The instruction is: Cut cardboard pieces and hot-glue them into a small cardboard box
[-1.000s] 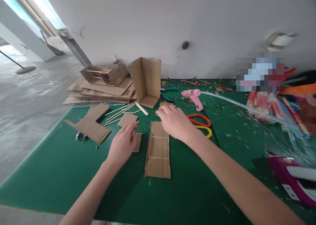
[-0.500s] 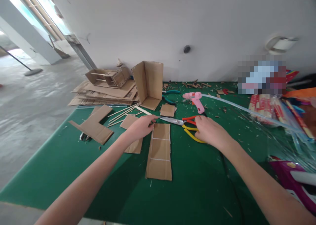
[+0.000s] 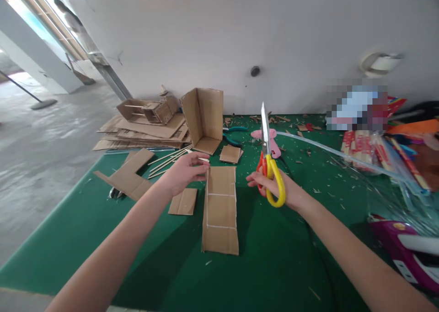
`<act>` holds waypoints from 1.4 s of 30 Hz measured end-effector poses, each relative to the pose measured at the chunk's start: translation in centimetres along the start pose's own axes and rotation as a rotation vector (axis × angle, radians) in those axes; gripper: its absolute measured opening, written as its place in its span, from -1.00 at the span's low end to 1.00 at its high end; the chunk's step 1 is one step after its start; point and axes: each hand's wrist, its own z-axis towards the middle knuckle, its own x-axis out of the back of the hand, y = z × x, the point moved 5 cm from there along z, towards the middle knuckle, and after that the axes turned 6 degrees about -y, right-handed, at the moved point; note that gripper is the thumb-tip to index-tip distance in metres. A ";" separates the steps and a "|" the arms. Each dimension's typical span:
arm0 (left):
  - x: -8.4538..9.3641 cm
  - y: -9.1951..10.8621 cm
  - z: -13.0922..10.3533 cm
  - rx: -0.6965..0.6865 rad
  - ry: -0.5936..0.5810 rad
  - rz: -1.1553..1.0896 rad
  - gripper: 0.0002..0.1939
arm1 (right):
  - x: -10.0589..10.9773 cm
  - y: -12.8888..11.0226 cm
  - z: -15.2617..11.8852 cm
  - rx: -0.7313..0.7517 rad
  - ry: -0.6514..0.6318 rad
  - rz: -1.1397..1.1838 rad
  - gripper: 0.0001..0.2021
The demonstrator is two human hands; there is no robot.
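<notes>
My right hand is closed around the handles of red-and-yellow scissors, whose blades point up and look closed. My left hand pinches a thin pale stick just above the top left corner of a long cardboard strip. The strip lies upright on the green table, with two white lines across it. A smaller cardboard piece rests to its left, below my left wrist.
An open cardboard corner stands behind the strip. Pink glue gun, pliers and small cardboard squares lie behind. Left are wooden sticks and an L-shaped cardboard. A person is far left.
My right hand has turned the scissors from pointing left to pointing up, away from my left hand. My left hand has shifted slightly left, with its fingers lifted off the strip's top edge.
</notes>
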 end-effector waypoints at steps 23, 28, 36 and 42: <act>0.0 7.9 -0.6 -0.339 -0.024 0.357 -0.26 | -2.0 -5.9 2.2 0.202 0.279 0.405 -0.75; 4.1 4.9 -2.7 -0.326 -0.080 0.094 -0.32 | -0.5 -7.3 1.5 0.352 0.377 0.573 -0.66; -2.5 1.0 -2.3 -0.343 0.014 -0.535 -0.51 | -1.1 -8.0 0.8 0.412 0.431 0.653 -0.77; -2.4 3.0 -1.1 -0.277 0.292 -0.652 -0.65 | -0.4 -8.4 0.9 0.415 0.305 0.624 -0.73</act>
